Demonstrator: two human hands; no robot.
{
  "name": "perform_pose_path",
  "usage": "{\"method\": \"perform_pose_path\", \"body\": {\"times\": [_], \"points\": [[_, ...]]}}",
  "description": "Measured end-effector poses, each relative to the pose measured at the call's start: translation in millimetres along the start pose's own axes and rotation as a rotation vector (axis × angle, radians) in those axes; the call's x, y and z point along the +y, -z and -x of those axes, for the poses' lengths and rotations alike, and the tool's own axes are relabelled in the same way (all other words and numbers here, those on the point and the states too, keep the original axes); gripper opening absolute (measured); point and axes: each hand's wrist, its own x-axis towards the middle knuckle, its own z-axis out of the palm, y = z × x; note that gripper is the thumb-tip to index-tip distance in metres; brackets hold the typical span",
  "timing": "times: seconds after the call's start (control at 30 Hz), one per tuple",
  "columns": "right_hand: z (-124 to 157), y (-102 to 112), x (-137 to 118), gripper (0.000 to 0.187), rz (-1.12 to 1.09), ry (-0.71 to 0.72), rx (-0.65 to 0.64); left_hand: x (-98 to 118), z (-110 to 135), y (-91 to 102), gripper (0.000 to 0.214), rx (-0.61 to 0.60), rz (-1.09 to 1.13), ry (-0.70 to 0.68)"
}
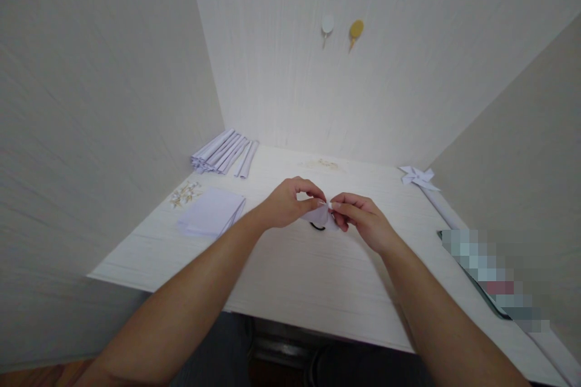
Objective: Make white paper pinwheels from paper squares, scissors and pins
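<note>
Both hands meet over the middle of a white table [290, 278]. My left hand [288, 202] and my right hand [361, 217] each pinch a small folded white paper piece [318, 214] between fingertips, just above the tabletop. A small dark object [318, 227] lies on the table under the paper, mostly hidden. Both hands are closed on the paper.
A stack of white paper sheets [211, 213] lies left, with small pins or clips [185, 193] beside it. Rolled or folded paper strips [224, 152] sit at the back left. A paper pinwheel [417, 177] rests at the right edge. A dark flat device [476, 287] lies right. Walls close in on three sides.
</note>
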Motion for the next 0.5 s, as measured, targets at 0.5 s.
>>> {"method": "perform_pose_path", "body": {"times": [0.5], "points": [[2.5, -2.9, -6.0, 0.024, 0.058, -0.033, -0.094, -4.9, -0.4, 2.6, 0.011, -0.124, 0.071, 0.070]]}}
